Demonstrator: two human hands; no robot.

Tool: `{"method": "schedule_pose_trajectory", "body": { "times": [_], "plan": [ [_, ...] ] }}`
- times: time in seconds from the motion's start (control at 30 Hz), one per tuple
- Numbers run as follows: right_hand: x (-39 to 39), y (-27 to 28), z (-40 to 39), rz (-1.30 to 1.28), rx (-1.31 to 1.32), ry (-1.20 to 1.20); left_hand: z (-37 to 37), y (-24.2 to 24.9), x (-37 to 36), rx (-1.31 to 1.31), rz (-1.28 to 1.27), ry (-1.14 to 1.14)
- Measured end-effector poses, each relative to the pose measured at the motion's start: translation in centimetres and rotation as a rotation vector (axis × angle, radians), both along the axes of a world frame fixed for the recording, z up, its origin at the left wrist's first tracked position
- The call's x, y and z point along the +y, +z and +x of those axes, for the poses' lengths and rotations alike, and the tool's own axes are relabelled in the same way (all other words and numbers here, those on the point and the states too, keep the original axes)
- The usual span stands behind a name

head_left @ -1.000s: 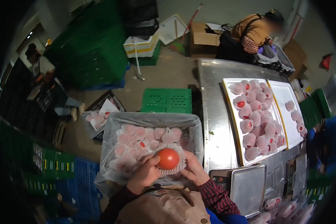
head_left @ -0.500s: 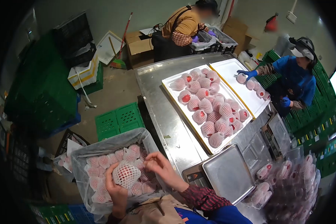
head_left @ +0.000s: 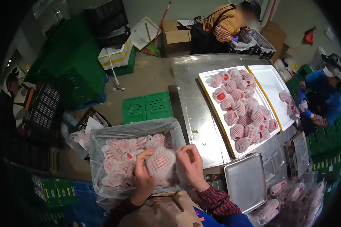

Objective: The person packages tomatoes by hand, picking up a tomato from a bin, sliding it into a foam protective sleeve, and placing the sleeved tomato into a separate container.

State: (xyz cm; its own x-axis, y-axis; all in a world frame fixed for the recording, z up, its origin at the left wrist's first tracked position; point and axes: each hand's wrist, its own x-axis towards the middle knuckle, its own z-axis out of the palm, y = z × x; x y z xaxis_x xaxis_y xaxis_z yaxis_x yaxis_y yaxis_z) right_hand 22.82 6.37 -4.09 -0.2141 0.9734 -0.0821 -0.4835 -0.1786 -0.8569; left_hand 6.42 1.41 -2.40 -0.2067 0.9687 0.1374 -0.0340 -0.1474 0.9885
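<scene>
My left hand (head_left: 144, 179) is wrapped round a reddish fruit in a white foam net (head_left: 161, 163), held above the crate and slightly blurred. At the right side of that fruit, my right hand (head_left: 192, 166) has its fingers pinched together at the net's edge; the exact contact is hard to see. Below both hands stands a crate lined with clear plastic (head_left: 102, 133), with many netted red fruits (head_left: 117, 155) inside. My hands and the held fruit hide part of them.
On the metal table (head_left: 189, 94) rests a white foam tray (head_left: 229, 142) of netted fruits. Beside it are a foam lid (head_left: 267, 81), a scale with a metal pan (head_left: 245, 183) and clear packs (head_left: 276, 189). Two co-workers (head_left: 324, 92) (head_left: 221, 24) stand beyond; another person (head_left: 13, 90) carries a black crate (head_left: 45, 106).
My right hand has moved from apart to the edge of the foam net and pinched. The view has swung left. A co-worker's gloved hands have come together around a netted fruit.
</scene>
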Motion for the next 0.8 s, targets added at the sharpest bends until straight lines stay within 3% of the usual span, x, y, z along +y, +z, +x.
{"method": "schedule_pose_trajectory", "body": {
  "times": [0.07,0.13,0.17,0.23,0.33,0.37,0.4,0.43,0.47,0.5,0.53,0.57,0.63,0.67,0.7,0.77,0.8],
  "plan": [
    [0.1,-0.4,-0.1,-0.151,0.123,0.053,0.3,-0.3,0.1,0.118,0.074,0.023],
    [0.1,-1.6,-0.2,-0.388,0.343,0.230,0.2,-0.5,0.2,0.436,0.133,0.101],
    [-0.2,-2.0,-0.2,-0.393,0.339,0.246,0.3,-0.6,0.2,0.436,0.128,0.117],
    [-0.5,-0.7,-1.2,-0.220,0.093,0.175,0.5,-0.7,0.2,0.656,0.093,-0.051],
    [2.1,-2.4,0.7,-0.278,0.023,-0.003,1.0,0.1,0.6,0.487,0.132,-0.275],
    [3.6,-3.3,2.8,-0.177,-0.228,-0.079,0.8,0.4,0.4,0.468,0.102,-0.306],
    [5.5,-1.2,4.0,0.237,-0.680,-0.268,0.1,0.2,0.0,0.499,0.061,-0.295],
    [8.2,-3.4,6.8,0.549,-0.986,-0.465,-0.5,-0.3,-0.1,0.525,0.022,-0.293],
    [10.9,-5.3,9.5,0.644,-0.934,-0.605,-1.4,-1.8,-0.5,0.526,0.015,-0.280],
    [11.9,-4.1,12.0,0.602,-1.232,-0.574,-2.8,-4.2,-1.1,0.513,-0.095,-0.260],
    [13.6,-4.9,14.9,0.550,-1.694,-0.571,-4.1,-6.4,-1.6,0.496,-0.203,-0.242],
    [14.8,-6.7,17.3,0.555,-1.697,-0.567,-5.3,-8.4,-2.2,0.491,-0.204,-0.239],
    [16.7,-13.0,22.3,0.577,-2.074,-0.383,-7.5,-11.9,-2.9,0.519,-0.450,-0.107],
    [17.9,-15.9,25.1,0.807,-2.412,-0.274,-8.2,-13.1,-2.9,0.515,-0.449,-0.107],
    [17.7,-15.1,24.5,0.809,-2.414,-0.274,-8.9,-14.2,-2.8,0.572,-0.469,-0.074],
    [16.9,-12.5,22.2,0.527,-2.128,-0.207,-9.5,-15.7,-1.8,0.623,-0.494,-0.039],
    [16.8,-12.0,21.6,0.566,-2.068,-0.310,-9.6,-16.1,-0.9,0.605,-0.442,0.002]
  ]
}}
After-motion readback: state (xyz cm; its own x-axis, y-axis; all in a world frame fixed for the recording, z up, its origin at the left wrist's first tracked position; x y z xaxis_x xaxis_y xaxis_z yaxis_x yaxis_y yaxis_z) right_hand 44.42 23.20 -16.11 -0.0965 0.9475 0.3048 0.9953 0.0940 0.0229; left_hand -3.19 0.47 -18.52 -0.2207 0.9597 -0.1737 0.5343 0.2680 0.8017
